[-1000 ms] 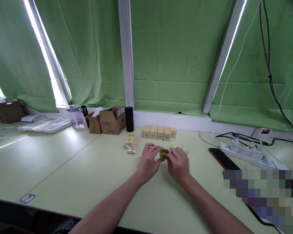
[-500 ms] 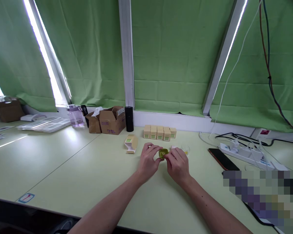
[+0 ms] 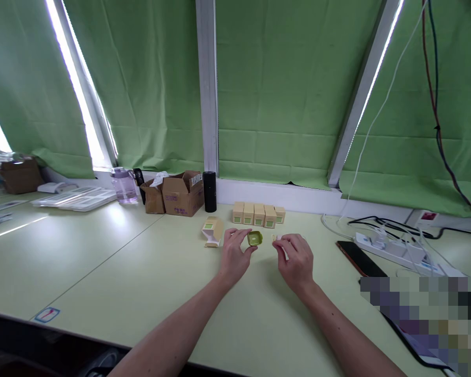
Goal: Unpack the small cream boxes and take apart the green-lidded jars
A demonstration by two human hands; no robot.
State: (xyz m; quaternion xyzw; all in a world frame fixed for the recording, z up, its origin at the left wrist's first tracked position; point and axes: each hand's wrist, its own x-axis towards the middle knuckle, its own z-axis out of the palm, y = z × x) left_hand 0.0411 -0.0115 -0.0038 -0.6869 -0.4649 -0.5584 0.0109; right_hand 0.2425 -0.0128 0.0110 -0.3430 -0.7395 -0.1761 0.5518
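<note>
My left hand (image 3: 234,255) pinches a small green square cap (image 3: 255,239) between thumb and fingers, just above the table. A short gap to its right, my right hand (image 3: 296,260) is closed on a small pale piece (image 3: 275,238) that peeks out past its fingertips. An opened beige carton with a green label (image 3: 212,231) lies on its side to the left of my left hand. Behind both hands a row of several small beige boxes (image 3: 258,214) stands near the window sill.
Two brown cardboard boxes (image 3: 176,194), a black cylinder (image 3: 209,191) and a purple bottle (image 3: 124,185) stand at the back left. A dark phone (image 3: 355,257), a white power strip (image 3: 396,248) and cables lie to the right. The near table edge runs along the bottom.
My hands have drawn apart: the left one now holds the green cap alone, and the right has moved right with the pale piece. The view shifted slightly.
</note>
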